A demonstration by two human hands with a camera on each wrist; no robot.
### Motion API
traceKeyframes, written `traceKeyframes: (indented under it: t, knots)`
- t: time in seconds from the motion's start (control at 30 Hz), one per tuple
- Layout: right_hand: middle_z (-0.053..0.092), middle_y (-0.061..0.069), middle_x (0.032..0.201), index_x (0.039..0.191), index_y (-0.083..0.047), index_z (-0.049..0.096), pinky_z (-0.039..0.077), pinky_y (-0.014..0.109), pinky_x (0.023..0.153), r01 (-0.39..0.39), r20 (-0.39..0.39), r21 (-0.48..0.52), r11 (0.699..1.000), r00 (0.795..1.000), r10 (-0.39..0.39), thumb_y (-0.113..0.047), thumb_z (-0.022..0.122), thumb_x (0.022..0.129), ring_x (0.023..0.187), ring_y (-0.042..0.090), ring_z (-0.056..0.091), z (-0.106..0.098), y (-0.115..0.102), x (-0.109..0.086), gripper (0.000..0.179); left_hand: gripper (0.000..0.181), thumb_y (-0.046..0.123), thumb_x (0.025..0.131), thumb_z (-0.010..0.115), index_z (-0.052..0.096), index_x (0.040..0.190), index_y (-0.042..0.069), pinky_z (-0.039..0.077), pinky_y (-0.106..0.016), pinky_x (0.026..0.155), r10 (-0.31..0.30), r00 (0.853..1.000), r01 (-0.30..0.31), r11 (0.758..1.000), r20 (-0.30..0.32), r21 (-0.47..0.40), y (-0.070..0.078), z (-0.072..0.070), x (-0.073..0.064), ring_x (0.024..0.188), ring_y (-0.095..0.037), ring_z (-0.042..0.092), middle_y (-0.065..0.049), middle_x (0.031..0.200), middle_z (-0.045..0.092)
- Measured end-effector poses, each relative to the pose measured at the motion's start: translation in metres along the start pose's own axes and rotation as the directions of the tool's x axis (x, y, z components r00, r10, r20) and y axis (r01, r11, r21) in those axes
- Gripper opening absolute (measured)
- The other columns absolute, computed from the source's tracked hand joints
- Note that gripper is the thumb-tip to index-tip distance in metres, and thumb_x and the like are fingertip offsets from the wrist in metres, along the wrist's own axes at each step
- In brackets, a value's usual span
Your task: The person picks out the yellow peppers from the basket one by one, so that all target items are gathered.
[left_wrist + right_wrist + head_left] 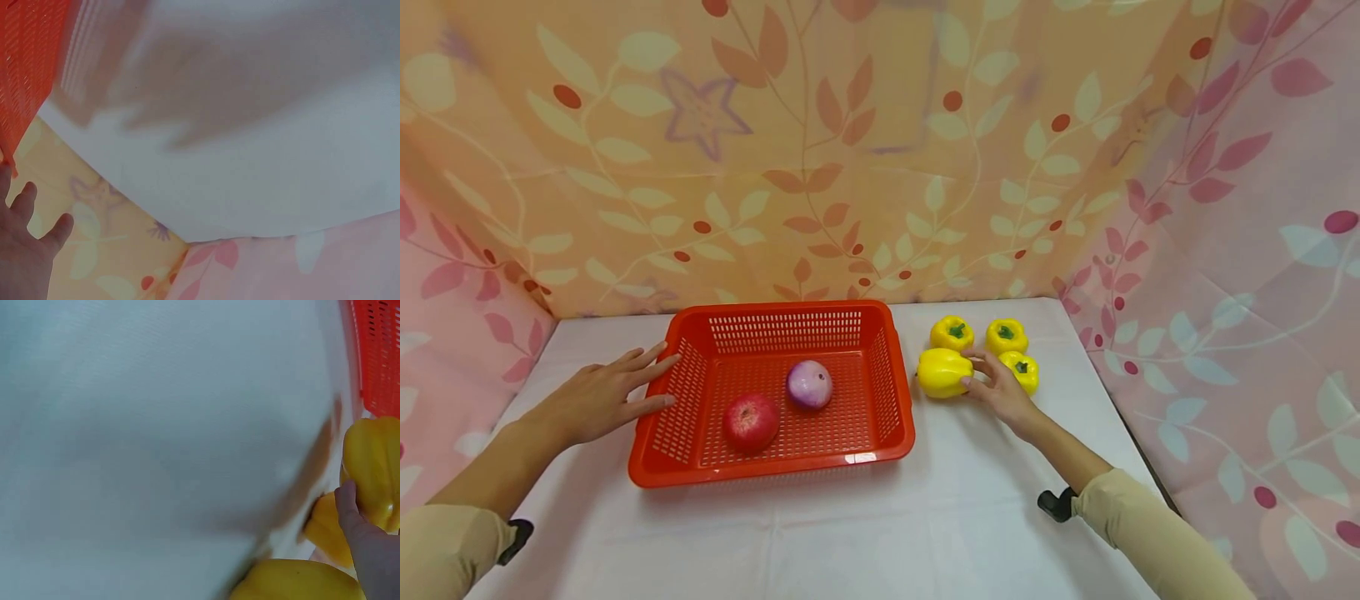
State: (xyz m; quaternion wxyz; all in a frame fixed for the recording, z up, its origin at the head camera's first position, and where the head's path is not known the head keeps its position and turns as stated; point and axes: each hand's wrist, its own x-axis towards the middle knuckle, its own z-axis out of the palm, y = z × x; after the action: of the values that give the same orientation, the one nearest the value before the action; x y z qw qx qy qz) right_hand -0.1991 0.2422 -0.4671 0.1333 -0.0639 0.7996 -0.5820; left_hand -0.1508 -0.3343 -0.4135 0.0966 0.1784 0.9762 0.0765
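Observation:
Between the thumb and fingers of my right hand (1002, 391) is a yellow bell pepper (943, 372), lying on its side, just right of the red basket (775, 472). The right wrist view shows the thumb against this bell pepper (372, 465). Three more yellow bell peppers stand stem-up around the hand: one behind (952, 332), one at the back right (1007, 336) and one partly covered by the hand (1022, 372). My left hand (613, 394) has its fingers spread and touches the basket's left rim. Inside the basket sit a red pomegranate (751, 422) and a purple onion (809, 384).
A white cloth covers the table (850, 542). Floral curtains (865, 167) hang behind it and along both sides. Black wrist straps (1057, 504) show at the sleeve cuffs.

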Motion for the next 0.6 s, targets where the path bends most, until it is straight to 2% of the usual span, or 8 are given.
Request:
traceKeyframes:
  t: [0.17, 0.4, 0.53, 0.6]
  knots:
    - [0.039, 0.009, 0.139, 0.132, -0.015, 0.041, 0.047, 0.033, 0.092, 0.017, -0.033, -0.005, 1.0, 0.999, -0.018, -0.015, 0.059, 0.091, 0.13, 0.031, 0.033, 0.002, 0.011, -0.001, 0.045, 0.078, 0.063, 0.085, 0.046, 0.025, 0.147, 0.02, 0.023, -0.073, 0.092, 0.002, 1.0, -0.002, 1.0, 0.0, -0.006, 0.001, -0.001, -0.001, 0.13, -0.046, 0.024, -0.014, 0.152, 0.02]
    - [0.037, 0.017, 0.139, 0.133, -0.009, 0.038, 0.047, 0.049, 0.089, 0.05, -0.046, 0.066, 0.997, 0.998, -0.047, -0.008, 0.055, 0.092, 0.12, 0.038, 0.043, 0.003, 0.02, -0.003, 0.044, 0.079, 0.063, 0.085, 0.045, 0.025, 0.147, 0.019, 0.023, -0.073, 0.092, 0.003, 1.0, -0.003, 1.0, 0.001, -0.005, 0.001, -0.001, 0.0, 0.13, -0.046, 0.024, -0.014, 0.151, 0.02]
    - [0.035, 0.017, 0.141, 0.134, -0.011, 0.038, 0.045, 0.048, 0.093, 0.031, -0.063, 0.009, 0.999, 0.998, -0.03, -0.008, 0.054, 0.093, 0.124, 0.037, 0.041, 0.003, 0.019, -0.005, 0.044, 0.078, 0.063, 0.086, 0.046, 0.025, 0.147, 0.019, 0.023, -0.073, 0.092, 0.004, 1.0, -0.004, 1.0, -0.002, -0.009, 0.002, -0.002, -0.001, 0.13, -0.046, 0.024, -0.015, 0.151, 0.021]
    - [0.033, 0.015, 0.143, 0.136, -0.011, 0.037, 0.039, 0.047, 0.099, 0.022, -0.071, -0.026, 0.999, 0.997, -0.023, -0.008, 0.053, 0.093, 0.129, 0.035, 0.036, 0.004, 0.018, -0.006, 0.046, 0.078, 0.063, 0.086, 0.046, 0.026, 0.147, 0.018, 0.023, -0.073, 0.092, 0.005, 1.0, -0.005, 1.0, -0.001, -0.01, 0.002, -0.002, -0.001, 0.13, -0.046, 0.024, -0.015, 0.151, 0.021]
